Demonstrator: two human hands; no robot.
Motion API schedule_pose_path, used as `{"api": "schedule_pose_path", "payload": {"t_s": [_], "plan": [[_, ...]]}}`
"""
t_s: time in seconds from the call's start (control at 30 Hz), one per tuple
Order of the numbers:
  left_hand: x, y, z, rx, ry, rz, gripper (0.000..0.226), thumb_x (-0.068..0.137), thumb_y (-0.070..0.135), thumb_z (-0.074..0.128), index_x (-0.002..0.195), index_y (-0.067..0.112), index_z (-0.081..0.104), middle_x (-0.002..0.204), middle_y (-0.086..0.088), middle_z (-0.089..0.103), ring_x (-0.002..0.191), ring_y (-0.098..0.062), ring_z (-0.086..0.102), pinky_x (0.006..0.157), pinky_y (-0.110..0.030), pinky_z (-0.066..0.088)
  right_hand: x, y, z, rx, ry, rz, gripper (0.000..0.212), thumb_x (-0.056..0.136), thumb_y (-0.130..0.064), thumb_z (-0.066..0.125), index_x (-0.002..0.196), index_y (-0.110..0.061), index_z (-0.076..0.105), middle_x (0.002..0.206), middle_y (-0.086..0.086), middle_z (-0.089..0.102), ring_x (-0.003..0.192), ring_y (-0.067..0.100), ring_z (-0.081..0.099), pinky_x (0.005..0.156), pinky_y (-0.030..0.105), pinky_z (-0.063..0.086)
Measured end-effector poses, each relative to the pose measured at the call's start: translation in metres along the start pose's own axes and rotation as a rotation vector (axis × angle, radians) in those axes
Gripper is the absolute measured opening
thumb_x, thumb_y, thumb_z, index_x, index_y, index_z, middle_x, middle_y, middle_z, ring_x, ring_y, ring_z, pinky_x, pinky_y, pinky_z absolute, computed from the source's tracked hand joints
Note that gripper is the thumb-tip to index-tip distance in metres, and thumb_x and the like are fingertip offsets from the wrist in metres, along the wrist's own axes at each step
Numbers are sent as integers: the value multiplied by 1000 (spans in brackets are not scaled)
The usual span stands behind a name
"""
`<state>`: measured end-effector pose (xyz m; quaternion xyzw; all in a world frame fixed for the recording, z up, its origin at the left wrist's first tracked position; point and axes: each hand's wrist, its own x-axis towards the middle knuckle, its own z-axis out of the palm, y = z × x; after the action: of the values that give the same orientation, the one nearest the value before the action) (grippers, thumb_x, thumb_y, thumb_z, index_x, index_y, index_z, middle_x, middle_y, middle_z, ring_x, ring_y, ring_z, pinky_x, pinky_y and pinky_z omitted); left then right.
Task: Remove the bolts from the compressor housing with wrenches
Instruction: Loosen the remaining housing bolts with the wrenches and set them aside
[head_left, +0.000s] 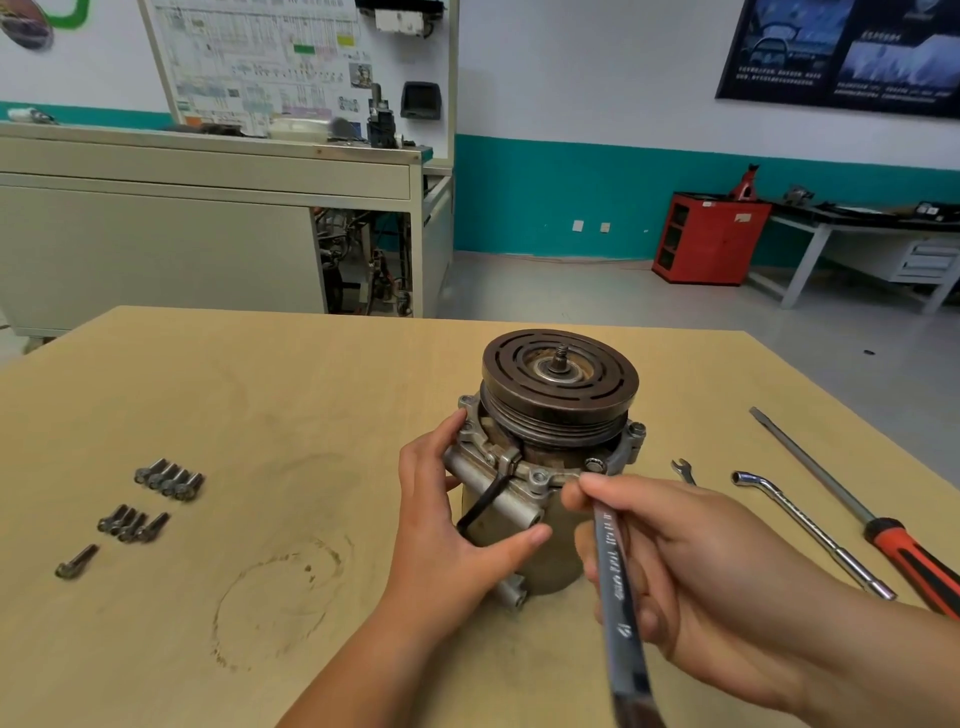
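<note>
On the table (260, 415) centre, the compressor housing (557, 564) stands upright and reads as a heavy, rigid casting. Left hand (452, 519) clamps its side. Right hand (701, 566) grips the wrench (615, 577), head seemingly on a flange bolt (595, 464). Brace the body, not the pulley (558, 384).

Even, soft indoor light; edges bow (wide-angle), near foreground slightly blurred.
</note>
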<state>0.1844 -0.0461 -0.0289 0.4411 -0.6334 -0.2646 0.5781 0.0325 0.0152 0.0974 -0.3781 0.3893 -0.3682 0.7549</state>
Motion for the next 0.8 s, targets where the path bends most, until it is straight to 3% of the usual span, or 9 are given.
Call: {"api": "schedule_pose_path", "payload": {"t_s": [0.13,0.23,0.33,0.43,0.53,0.67,0.8], "plan": [[1,4,-2,27,-11,7,94,52,57,76,134,39,34,130,14,35,127,-1,38,107,-34,40,-2,-13,-24,-302,-81,166,38,75,-28,54,99,1,50,39,9,54,28,13,50,32,20,40],[1,6,-3,10,-30,-21,94,51,57,75,133,40,33,131,17,33,128,1,36,109,-36,38,-2,-42,-47,-662,-126,366,35,72,-40,60,84,-7,56,46,9,57,29,10,52,31,16,40],[1,8,-3,1,-40,-35,94,51,56,75,133,42,32,131,20,32,128,1,36,110,-38,37,6,-73,-66,-1038,-214,464,40,82,-58,55,64,-22,57,52,2,59,38,9,57,40,17,45],[1,9,-4,-4,-42,-43,94,51,56,75,133,44,32,131,23,31,128,4,35,110,-35,37,19,-95,-75,-1341,-157,476,49,75,-69,54,59,-23,59,54,-6,56,47,7,54,55,18,46],[1,9,-4,1,-43,-42,94,50,57,75,133,45,31,131,23,31,128,4,35,110,-32,36,30,-104,-83,-1600,-15,271,56,59,-78,46,65,-26,68,54,-15,52,52,0,46,67,21,41],[0,9,-4,-11,-43,-42,94,50,55,76,133,45,32,131,22,31,128,3,36,110,-33,36,32,-113,-98,-1686,-79,100,49,62,-84,42,78,-45,68,77,-21,63,73,-2,55,78,27,46],[0,9,-3,-9,-43,-42,94,51,55,76,133,44,32,131,23,31,128,3,36,110,-32,36,21,-114,-124,-1591,-230,153,54,66,-84,49,94,-41,68,74,-10,59,69,5,52,72,22,49]]}}
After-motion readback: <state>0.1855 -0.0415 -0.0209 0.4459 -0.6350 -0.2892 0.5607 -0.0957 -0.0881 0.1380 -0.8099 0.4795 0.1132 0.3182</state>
